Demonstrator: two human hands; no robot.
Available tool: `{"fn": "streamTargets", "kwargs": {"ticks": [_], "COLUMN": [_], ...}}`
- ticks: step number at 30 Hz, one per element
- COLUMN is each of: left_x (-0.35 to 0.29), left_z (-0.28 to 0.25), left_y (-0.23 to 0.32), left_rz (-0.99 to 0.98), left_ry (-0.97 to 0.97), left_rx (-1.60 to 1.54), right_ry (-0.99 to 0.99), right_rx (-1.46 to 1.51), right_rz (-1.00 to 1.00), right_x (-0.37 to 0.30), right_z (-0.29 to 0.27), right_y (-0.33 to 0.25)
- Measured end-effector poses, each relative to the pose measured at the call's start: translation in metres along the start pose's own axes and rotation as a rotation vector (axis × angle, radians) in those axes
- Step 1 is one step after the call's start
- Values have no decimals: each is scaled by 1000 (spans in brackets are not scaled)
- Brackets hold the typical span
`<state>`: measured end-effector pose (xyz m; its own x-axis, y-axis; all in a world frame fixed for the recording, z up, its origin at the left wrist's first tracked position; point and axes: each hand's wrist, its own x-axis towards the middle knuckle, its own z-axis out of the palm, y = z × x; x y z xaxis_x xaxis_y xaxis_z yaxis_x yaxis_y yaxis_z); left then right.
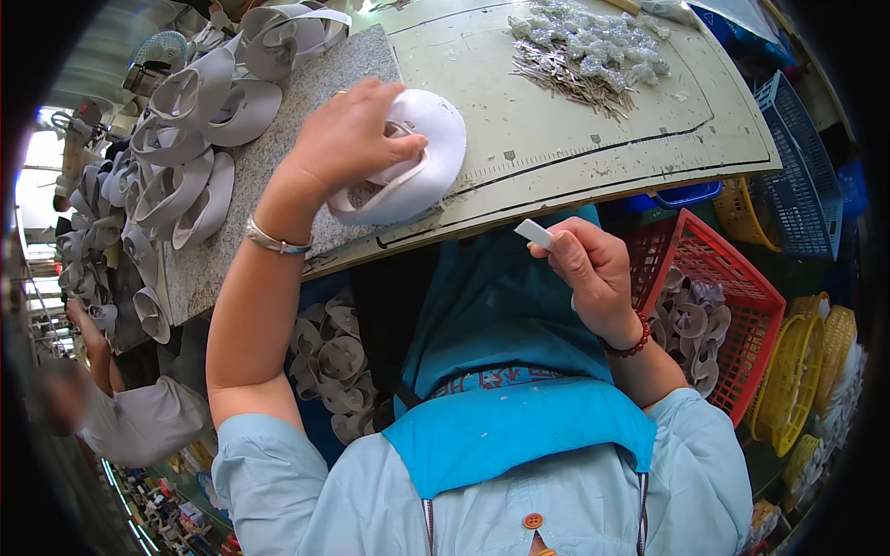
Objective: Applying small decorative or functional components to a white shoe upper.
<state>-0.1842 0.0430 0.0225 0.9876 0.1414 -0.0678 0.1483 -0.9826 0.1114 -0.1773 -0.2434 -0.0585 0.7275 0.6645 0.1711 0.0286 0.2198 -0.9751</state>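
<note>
My left hand (348, 139) is closed on a white looped piece (439, 148) with a wide rounded front, much like a shoe upper. The thumb reaches into its opening, while some fingers are hidden behind the hand. The piece rests over the table's near edge, beside a grey speckled slab (357, 74). Apart from it, in front of my body, my right hand (593, 269) pinches a small flat white strip (533, 233) between thumb and fingers. One end of the strip sticks out toward the table.
Similar looped pieces (190, 130) are heaped at the left. On the pale table (445, 65) lie thin metal strips (565, 79) and clear crinkled bits (593, 37). A red basket (723, 269) of such pieces stands right, near blue and yellow baskets. Another person (139, 417) sits far left.
</note>
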Motion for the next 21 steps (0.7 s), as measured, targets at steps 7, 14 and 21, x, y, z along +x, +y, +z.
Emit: {"fn": "streamTargets", "kwargs": {"ticks": [7, 14, 21], "left_x": [-11, -56, -100], "left_z": [29, 50, 61], "left_y": [-16, 23, 59], "left_rz": [-50, 16, -109], "left_ry": [93, 370, 452], "left_rx": [-194, -233, -1297], "right_ry": [-66, -64, -153], "right_rx": [18, 264, 298], "right_rz": [11, 96, 173], "right_x": [6, 33, 41], "right_z": [6, 19, 34], "right_y": [3, 12, 18]}}
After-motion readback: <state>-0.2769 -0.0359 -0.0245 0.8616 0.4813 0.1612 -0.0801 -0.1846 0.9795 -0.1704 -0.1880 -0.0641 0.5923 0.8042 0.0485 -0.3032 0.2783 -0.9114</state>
